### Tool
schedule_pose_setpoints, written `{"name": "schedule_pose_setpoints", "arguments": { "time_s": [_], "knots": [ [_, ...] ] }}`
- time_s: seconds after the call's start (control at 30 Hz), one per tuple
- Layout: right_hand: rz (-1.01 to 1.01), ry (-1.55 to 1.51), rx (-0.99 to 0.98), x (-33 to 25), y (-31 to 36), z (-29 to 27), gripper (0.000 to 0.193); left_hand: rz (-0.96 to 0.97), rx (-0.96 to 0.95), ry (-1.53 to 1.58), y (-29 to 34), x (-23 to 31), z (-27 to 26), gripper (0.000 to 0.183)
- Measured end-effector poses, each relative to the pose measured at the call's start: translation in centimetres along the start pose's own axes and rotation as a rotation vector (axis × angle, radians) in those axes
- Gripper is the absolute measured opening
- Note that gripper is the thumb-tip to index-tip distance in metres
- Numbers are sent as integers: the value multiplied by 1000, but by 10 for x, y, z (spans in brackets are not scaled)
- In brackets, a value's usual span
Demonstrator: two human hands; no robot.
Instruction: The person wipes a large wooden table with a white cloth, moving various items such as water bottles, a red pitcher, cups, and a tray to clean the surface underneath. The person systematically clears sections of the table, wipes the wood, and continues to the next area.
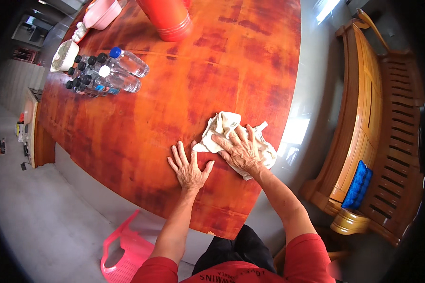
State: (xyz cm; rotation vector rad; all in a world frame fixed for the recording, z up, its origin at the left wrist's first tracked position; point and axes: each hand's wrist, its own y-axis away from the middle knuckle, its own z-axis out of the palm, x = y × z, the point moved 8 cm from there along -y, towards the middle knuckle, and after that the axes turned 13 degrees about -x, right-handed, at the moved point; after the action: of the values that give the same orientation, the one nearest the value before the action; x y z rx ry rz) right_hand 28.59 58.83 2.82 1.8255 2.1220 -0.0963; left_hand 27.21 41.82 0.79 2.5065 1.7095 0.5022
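My left hand point(191, 173) lies palm down on the reddish-brown wooden table point(165, 118), fingers spread, holding nothing. Its fingertips come close to the left end of a crumpled off-white cloth point(227, 123). On that cloth rests my right hand point(241, 152), pressing down with its fingers apart and outstretched. Folds of the cloth bunch up beyond the fingers and stick out to the right of the hand. The cloth's underside is hidden. Both hands are near the table's right front part.
Several clear plastic bottles point(123, 79) stand grouped at the far left, beside a white bowl point(65, 55). A red bucket-like container point(167, 19) and a pink basin point(101, 14) are farther back. A wooden bench point(359, 122) with a blue cushion point(357, 185) stands right; a pink plastic chair point(127, 252) is front left.
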Motion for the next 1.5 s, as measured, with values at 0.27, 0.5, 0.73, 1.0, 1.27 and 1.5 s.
{"name": "schedule_pose_setpoints", "arguments": {
  "time_s": [0.27, 0.5, 0.73, 1.0, 1.27, 1.5],
  "knots": [
    [82, 70, 59, 63, -40, -34, 52, 10, 10, -6, 2, 0, 1, 89],
    [384, 107, 142, 153, -72, -50, 49, 1, 4, 27, 2, -5, 5, 84],
    [729, 82, 227, 170, -57, -41, 52, -19, 2, 60, 1, -7, 5, 82],
    [-41, 14, -51, 27, -38, -1, 56, -40, -13, 49, 0, -9, 5, 82],
    [-250, 94, -37, 44, -99, -17, 61, -55, 13, 82, 0, -8, 2, 81],
    [-195, 114, 73, 94, -217, -60, 52, -72, -6, 75, 2, -12, 3, 78]
  ]
}}
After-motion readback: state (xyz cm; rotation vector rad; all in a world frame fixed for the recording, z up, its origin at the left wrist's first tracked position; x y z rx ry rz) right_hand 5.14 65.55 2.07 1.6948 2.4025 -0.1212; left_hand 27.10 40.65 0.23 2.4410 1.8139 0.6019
